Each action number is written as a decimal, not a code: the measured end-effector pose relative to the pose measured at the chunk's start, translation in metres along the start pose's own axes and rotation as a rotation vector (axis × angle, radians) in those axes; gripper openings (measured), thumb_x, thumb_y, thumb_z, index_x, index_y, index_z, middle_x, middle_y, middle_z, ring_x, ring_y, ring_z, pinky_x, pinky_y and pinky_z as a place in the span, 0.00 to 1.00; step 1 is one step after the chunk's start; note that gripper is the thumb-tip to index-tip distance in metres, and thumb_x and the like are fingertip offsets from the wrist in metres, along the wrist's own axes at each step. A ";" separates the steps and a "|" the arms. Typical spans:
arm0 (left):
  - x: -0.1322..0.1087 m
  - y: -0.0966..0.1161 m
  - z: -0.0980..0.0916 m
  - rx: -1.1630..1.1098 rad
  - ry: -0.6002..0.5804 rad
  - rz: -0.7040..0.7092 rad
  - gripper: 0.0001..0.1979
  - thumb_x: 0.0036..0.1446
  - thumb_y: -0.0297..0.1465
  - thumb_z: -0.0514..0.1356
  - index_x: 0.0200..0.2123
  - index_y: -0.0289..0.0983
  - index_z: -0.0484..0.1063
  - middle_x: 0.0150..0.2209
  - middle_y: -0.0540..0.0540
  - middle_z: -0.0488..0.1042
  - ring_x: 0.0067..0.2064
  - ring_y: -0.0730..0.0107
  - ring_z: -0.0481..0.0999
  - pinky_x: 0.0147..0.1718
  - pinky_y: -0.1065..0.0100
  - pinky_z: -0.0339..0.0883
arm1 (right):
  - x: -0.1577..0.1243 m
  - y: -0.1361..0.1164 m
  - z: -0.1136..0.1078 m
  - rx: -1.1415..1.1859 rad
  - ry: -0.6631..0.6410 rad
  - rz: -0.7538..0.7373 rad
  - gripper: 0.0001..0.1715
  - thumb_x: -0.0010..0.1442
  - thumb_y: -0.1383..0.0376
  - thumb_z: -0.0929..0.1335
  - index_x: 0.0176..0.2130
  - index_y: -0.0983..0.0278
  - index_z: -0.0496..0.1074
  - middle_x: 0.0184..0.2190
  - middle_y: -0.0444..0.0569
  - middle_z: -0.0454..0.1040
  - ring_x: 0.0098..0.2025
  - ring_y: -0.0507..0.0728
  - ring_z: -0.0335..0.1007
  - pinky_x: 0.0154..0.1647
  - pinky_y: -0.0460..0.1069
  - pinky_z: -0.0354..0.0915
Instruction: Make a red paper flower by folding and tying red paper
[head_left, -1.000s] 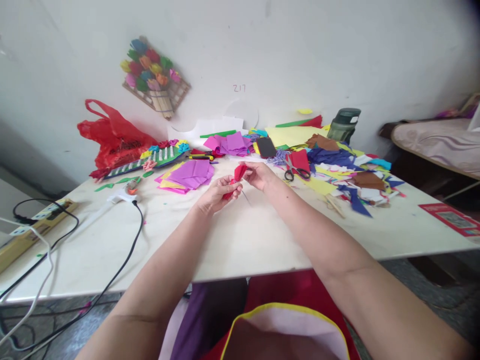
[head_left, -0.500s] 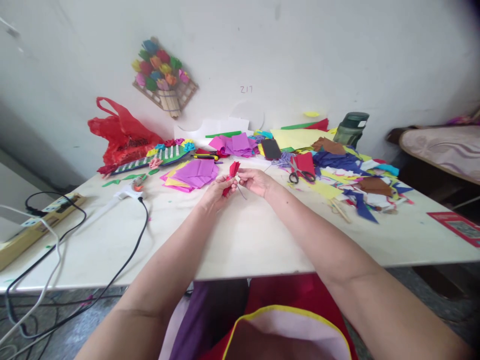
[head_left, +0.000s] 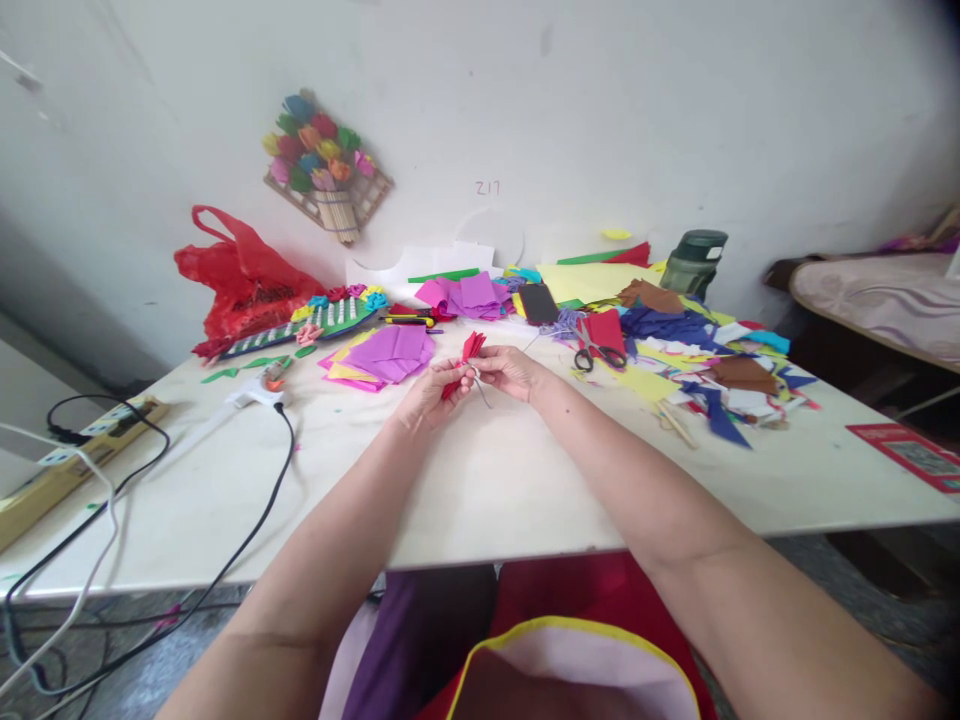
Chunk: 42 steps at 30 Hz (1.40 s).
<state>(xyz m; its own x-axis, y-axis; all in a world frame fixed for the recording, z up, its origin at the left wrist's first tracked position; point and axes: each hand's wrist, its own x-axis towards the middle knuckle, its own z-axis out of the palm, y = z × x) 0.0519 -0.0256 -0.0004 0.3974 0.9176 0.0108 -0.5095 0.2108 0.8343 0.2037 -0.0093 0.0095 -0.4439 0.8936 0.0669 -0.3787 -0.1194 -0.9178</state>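
Between the fingers of my left hand (head_left: 433, 394) is a bundle of gathered red paper (head_left: 473, 346), its pleated end fanning out above the fingertips and its other end below. My right hand (head_left: 508, 373) is closed in a pinch against the bundle's middle, on a thin purple-grey string (head_left: 484, 396). A loose end of that string hangs below the fingers. The fingertips of both hands meet there and partly hide where string and paper touch. Both hands are above the middle of the white table (head_left: 510, 480).
Purple and yellow paper sheets (head_left: 394, 352) lie left of my hands. Scissors (head_left: 596, 352), a phone (head_left: 538, 304) and a pile of paper scraps (head_left: 667, 325) are to the right. A glue gun (head_left: 262, 392) with its cord, a power strip (head_left: 82, 465) and a red bag (head_left: 247, 280) occupy the left.
My fingers have shifted slightly around the red bundle, and its top leans a little more to the right. The whole view has tilted slightly upward.
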 end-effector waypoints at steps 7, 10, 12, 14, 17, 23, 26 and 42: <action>-0.001 0.001 -0.003 0.044 -0.048 0.013 0.05 0.48 0.20 0.58 0.31 0.29 0.69 0.24 0.47 0.70 0.23 0.82 0.69 0.22 0.81 0.66 | 0.000 0.003 -0.002 0.003 0.014 -0.012 0.12 0.40 0.70 0.74 0.29 0.70 0.73 0.22 0.45 0.72 0.26 0.48 0.67 0.27 0.44 0.58; -0.002 0.001 -0.002 0.045 -0.075 0.019 0.04 0.48 0.20 0.58 0.31 0.29 0.69 0.25 0.47 0.70 0.23 0.82 0.68 0.22 0.81 0.65 | 0.000 0.005 -0.003 0.009 -0.013 -0.015 0.13 0.39 0.68 0.74 0.29 0.69 0.72 0.22 0.45 0.72 0.27 0.49 0.67 0.30 0.45 0.59; -0.003 0.001 -0.001 0.046 -0.092 0.025 0.04 0.48 0.21 0.59 0.31 0.29 0.69 0.25 0.47 0.70 0.23 0.82 0.68 0.22 0.81 0.65 | -0.001 0.005 -0.003 0.005 -0.035 -0.017 0.15 0.39 0.67 0.75 0.30 0.69 0.72 0.22 0.44 0.72 0.27 0.49 0.67 0.30 0.46 0.59; -0.003 0.002 0.000 0.046 -0.098 0.025 0.04 0.48 0.21 0.59 0.31 0.29 0.69 0.25 0.47 0.70 0.23 0.82 0.68 0.21 0.81 0.65 | -0.001 0.004 -0.003 -0.017 -0.044 -0.024 0.15 0.39 0.66 0.74 0.30 0.69 0.72 0.22 0.44 0.72 0.27 0.49 0.67 0.29 0.45 0.58; -0.004 0.002 0.002 0.038 -0.061 0.025 0.04 0.50 0.25 0.57 0.31 0.29 0.69 0.24 0.47 0.70 0.22 0.80 0.68 0.20 0.80 0.64 | -0.001 0.003 -0.003 -0.069 -0.029 -0.039 0.15 0.39 0.66 0.74 0.30 0.69 0.72 0.22 0.44 0.71 0.27 0.49 0.65 0.28 0.45 0.56; -0.003 0.002 0.003 0.046 -0.003 0.049 0.03 0.51 0.25 0.57 0.30 0.30 0.69 0.22 0.48 0.68 0.21 0.82 0.66 0.20 0.80 0.63 | 0.002 0.005 0.002 -0.190 0.029 -0.083 0.15 0.39 0.63 0.73 0.29 0.68 0.73 0.21 0.44 0.71 0.24 0.47 0.61 0.23 0.44 0.49; -0.002 0.001 -0.001 0.066 0.029 0.069 0.02 0.51 0.25 0.57 0.29 0.31 0.69 0.22 0.48 0.68 0.21 0.81 0.67 0.20 0.80 0.63 | 0.003 0.007 0.007 -0.290 0.072 -0.112 0.15 0.41 0.59 0.72 0.26 0.68 0.72 0.21 0.44 0.71 0.22 0.45 0.57 0.22 0.44 0.46; 0.003 0.000 -0.006 0.085 0.031 0.085 0.03 0.50 0.25 0.57 0.29 0.30 0.69 0.22 0.48 0.68 0.20 0.81 0.66 0.19 0.79 0.62 | 0.003 0.004 0.010 -0.619 0.116 -0.236 0.19 0.46 0.53 0.69 0.25 0.68 0.73 0.23 0.47 0.72 0.22 0.47 0.61 0.25 0.44 0.59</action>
<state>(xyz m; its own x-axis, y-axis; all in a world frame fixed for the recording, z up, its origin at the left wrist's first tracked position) 0.0481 -0.0210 -0.0039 0.3310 0.9412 0.0679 -0.4736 0.1034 0.8747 0.1929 -0.0114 0.0096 -0.3029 0.9101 0.2827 0.0956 0.3242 -0.9411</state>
